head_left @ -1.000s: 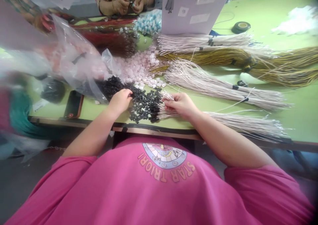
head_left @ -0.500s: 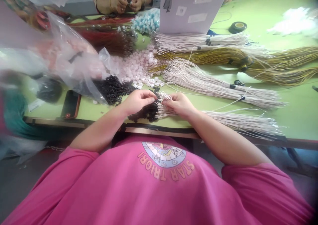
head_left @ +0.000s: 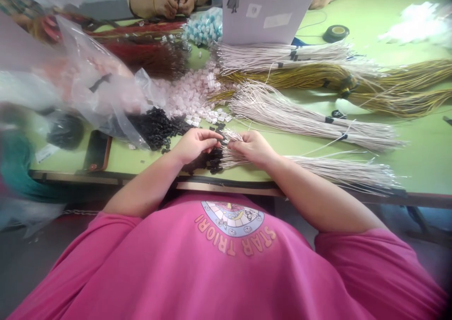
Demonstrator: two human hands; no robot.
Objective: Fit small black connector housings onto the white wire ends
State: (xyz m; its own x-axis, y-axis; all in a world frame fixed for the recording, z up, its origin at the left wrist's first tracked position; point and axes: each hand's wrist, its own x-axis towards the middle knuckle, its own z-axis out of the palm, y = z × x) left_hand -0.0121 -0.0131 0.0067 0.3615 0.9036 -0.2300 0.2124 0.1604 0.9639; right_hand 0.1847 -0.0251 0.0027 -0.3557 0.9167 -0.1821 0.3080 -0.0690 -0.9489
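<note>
My left hand (head_left: 198, 145) is closed in a pinch, thumb against fingers, at the tips of some white wires. Whatever sits between those fingertips is too small to make out. Facing it, my right hand (head_left: 254, 148) is closed on white wires (head_left: 231, 136), whose ends fan out toward the left hand. More of this white bundle (head_left: 339, 171) runs off to the right along the table's front edge. Black connector pieces (head_left: 213, 162) lie below and between the hands, with a larger black pile (head_left: 155, 127) to the left.
Pale pink and white connector housings (head_left: 192, 91) are heaped beyond the hands beside a clear plastic bag (head_left: 102, 75). Other white (head_left: 282, 105) and yellow wire bundles (head_left: 314, 78) lie at the right. A phone (head_left: 99, 150) rests at left. Co-workers' hands (head_left: 176, 3) show across the table.
The view has shifted slightly. My left fingertips have closed in beside the wire tips, with the fingers curled a little more. My right hand keeps its hold on the wires.
</note>
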